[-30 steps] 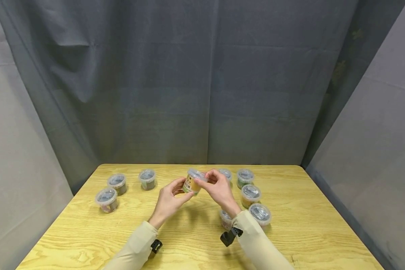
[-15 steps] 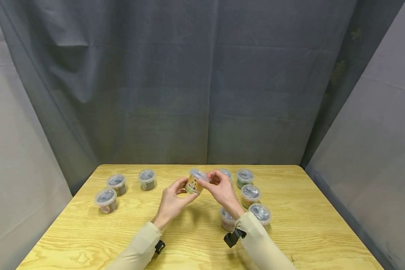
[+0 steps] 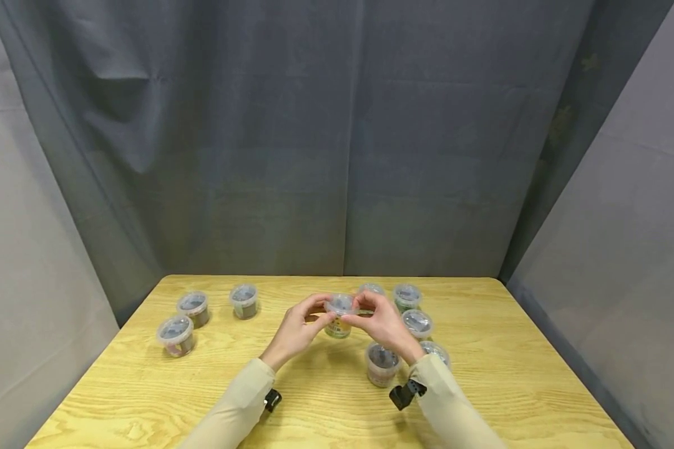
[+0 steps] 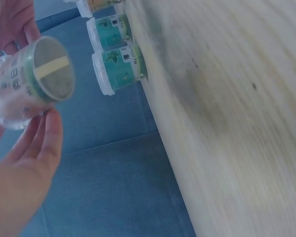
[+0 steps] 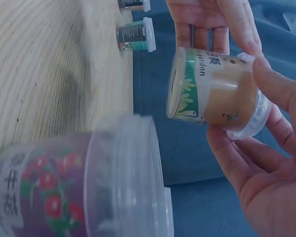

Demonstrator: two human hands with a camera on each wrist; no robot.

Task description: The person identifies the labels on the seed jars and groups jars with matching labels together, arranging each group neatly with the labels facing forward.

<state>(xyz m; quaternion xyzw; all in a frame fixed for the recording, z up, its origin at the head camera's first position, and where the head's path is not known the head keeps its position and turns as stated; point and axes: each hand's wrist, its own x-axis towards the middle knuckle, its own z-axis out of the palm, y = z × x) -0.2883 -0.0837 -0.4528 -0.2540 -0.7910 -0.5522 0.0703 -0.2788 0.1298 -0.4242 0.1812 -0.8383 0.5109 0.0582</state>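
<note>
Both hands hold one clear-lidded plastic cup (image 3: 337, 328) with an orange and green label, above the middle of the table. My left hand (image 3: 295, 332) grips its left side near the lid, thumb to the front. From the right, my right hand (image 3: 385, 323) pinches the rim and upper wall with thumb and fingers. The cup is upright and its lid is on. In the left wrist view the cup's base (image 4: 54, 69) shows a pale strip. The right wrist view shows the orange label (image 5: 232, 96) with a bee on it.
Three lidded cups stand at the left: a near one (image 3: 176, 335), one behind it (image 3: 194, 308) and a farther one (image 3: 244, 300). Several more stand at the right, including a purple-labelled cup (image 3: 382, 363) by my right wrist and a green one (image 3: 407, 296) farther back.
The held cup has come lower and a little to the right, from tilted to upright. My left hand has shifted right with it, and its fingers now sit nearer the lid.
</note>
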